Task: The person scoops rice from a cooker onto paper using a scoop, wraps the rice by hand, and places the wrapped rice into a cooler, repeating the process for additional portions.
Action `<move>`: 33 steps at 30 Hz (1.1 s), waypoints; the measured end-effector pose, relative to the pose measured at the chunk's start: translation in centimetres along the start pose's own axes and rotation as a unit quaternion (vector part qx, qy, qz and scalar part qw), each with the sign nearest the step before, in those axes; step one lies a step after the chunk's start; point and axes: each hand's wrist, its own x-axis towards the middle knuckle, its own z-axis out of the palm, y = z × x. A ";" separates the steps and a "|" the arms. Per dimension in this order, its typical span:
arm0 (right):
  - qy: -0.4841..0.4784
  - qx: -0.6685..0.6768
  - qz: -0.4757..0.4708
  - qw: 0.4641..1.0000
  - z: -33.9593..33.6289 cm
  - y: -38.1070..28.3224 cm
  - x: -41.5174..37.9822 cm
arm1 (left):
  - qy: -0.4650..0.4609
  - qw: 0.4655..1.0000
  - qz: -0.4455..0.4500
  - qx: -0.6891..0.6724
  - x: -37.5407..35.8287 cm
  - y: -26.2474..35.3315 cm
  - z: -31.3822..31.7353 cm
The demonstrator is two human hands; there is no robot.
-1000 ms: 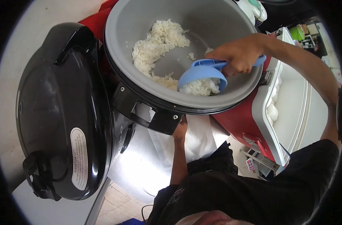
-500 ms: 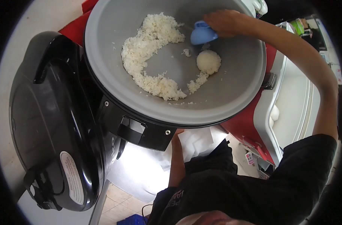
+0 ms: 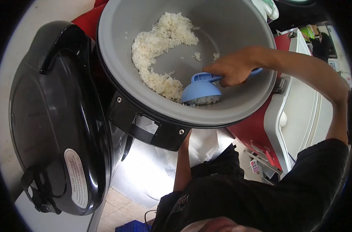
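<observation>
My right hand (image 3: 237, 66) is closed around the handle of a blue rice scoop (image 3: 201, 89) with a rounded bowl. Its open side faces down and toward me, and white rice (image 3: 206, 100) shows at the rim. The scoop is inside a large grey cooker pot (image 3: 243, 102), at the near wall. Loose cooked rice (image 3: 149, 50) lies in a curved bank along the pot's left side, its lower end beside the scoop. Below the pot's black side bracket, my left forearm (image 3: 183, 166) reaches up; the fingers of that hand are hidden by the cooker.
A black cooker lid (image 3: 60, 123) stands open at the left. On the right is a red-and-white cooler box (image 3: 257, 120) with white rounded things (image 3: 283, 119) inside. A blue crate (image 3: 132, 226) sits on the tiled floor.
My right hand has moved the scoop from the pot's far right down to the near wall. The rounded rice ball is no longer visible where it lay. The view has shifted slightly.
</observation>
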 end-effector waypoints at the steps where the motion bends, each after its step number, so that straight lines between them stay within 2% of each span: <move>1: -0.021 0.074 0.036 0.996 -0.6 -1.1 -1.4 | 0.003 1.000 0.001 -0.001 0.4 0.3 -0.2; 2: -0.041 0.150 0.071 0.985 -0.9 -1.7 -2.6 | 0.016 1.000 0.025 0.005 0.6 0.5 -0.4; 3: -0.037 0.150 0.073 0.985 -1.2 -2.1 -3.4 | 0.031 0.998 0.050 0.011 0.8 0.6 -0.6; 4: -0.037 0.208 0.078 0.974 -1.5 -2.3 -4.1 | 0.034 0.998 0.054 0.010 0.9 0.5 -0.4; 5: -0.040 0.265 0.081 0.960 -1.6 -2.4 -4.7 | 0.026 0.999 0.006 -0.028 0.7 0.4 -0.1; 6: -0.034 0.262 0.079 0.961 -1.9 -2.4 -5.3 | 0.018 0.997 -0.040 -0.066 0.7 0.3 0.1; 7: -0.036 0.318 0.080 0.944 -2.6 -2.3 -5.7 | 0.023 0.997 -0.036 -0.066 1.5 0.7 -0.3; 8: -0.041 0.374 0.078 0.923 -2.5 -2.4 -6.1 | -0.006 0.986 -0.127 -0.108 1.9 1.8 -1.2; 9: -0.035 0.369 0.076 0.926 -2.5 -2.5 -6.7 | -0.031 0.965 -0.214 -0.150 2.4 2.4 -1.7; 11: -0.019 0.464 0.051 0.884 -2.1 -3.2 -8.3 | 0.009 0.976 -0.172 -0.131 1.9 2.3 -1.5; 13: -0.030 0.453 0.032 0.890 -2.4 -2.8 -8.8 | 0.121 0.969 -0.116 -0.181 2.1 2.3 -1.2; 14: -0.046 0.509 -0.016 0.859 -2.3 -2.7 -9.0 | 0.128 0.969 -0.107 -0.181 2.1 1.9 -0.4; 15: -0.061 0.563 -0.064 0.822 -2.1 -2.7 -9.6 | 0.092 0.984 -0.066 -0.138 2.3 1.3 0.4; 16: -0.007 0.566 -0.068 0.822 -1.9 -4.3 -10.4 | 0.054 0.994 -0.024 -0.091 2.3 0.8 0.8; 17: 0.016 0.600 -0.078 0.796 -1.8 -5.0 -10.5 | 0.062 0.994 -0.012 -0.092 2.3 1.1 0.6; 19: 0.074 0.667 -0.135 0.729 -1.4 -6.6 -10.6 | -0.080 0.985 -0.018 -0.151 2.2 1.5 0.3; 20: 0.074 0.662 -0.146 0.732 -1.1 -7.2 -10.0 | -0.130 0.987 -0.004 -0.090 2.2 1.0 0.5; 21: 0.088 0.677 -0.222 0.696 -1.0 -7.9 -9.7 | -0.121 0.989 0.001 -0.082 2.5 0.7 0.8; 22: 0.098 0.688 -0.295 0.655 -0.8 -9.0 -9.9 | -0.081 0.992 0.069 -0.064 2.9 1.2 0.5; 23: 0.097 0.687 -0.302 0.654 -0.4 -9.9 -9.9 | -0.048 0.989 0.134 -0.046 2.7 1.4 0.0; 24: 0.116 0.695 -0.347 0.618 0.1 -10.7 -9.9 | -0.084 0.988 0.131 -0.013 2.2 1.6 -0.4; 25: 0.133 0.706 -0.391 0.576 1.1 -11.4 -9.6 | -0.086 0.981 0.171 0.002 1.7 1.4 -0.7; 26: 0.116 0.715 -0.411 0.553 2.2 -11.9 -9.6 | -0.092 0.974 0.208 0.015 1.0 1.6 -1.7; 27: 0.106 0.728 -0.407 0.542 3.5 -11.7 -9.0 | -0.122 0.976 0.182 0.008 -0.3 1.8 -2.6; 29: -0.188 0.712 -0.562 0.377 7.1 -10.8 -7.0 | -0.158 0.967 0.196 0.029 -3.0 2.3 -4.8; 30: -0.223 0.753 -0.529 0.321 10.1 -12.2 -7.9 | -0.179 0.962 0.200 0.045 -4.7 2.7 -5.9; 31: -0.230 0.763 -0.518 0.311 13.2 -12.8 -7.4 | -0.193 0.957 0.207 0.060 -6.0 2.8 -6.7; 33: 0.085 0.738 -0.484 0.461 19.3 -13.1 -5.8 | -0.235 0.953 0.190 0.024 -9.2 1.7 -7.3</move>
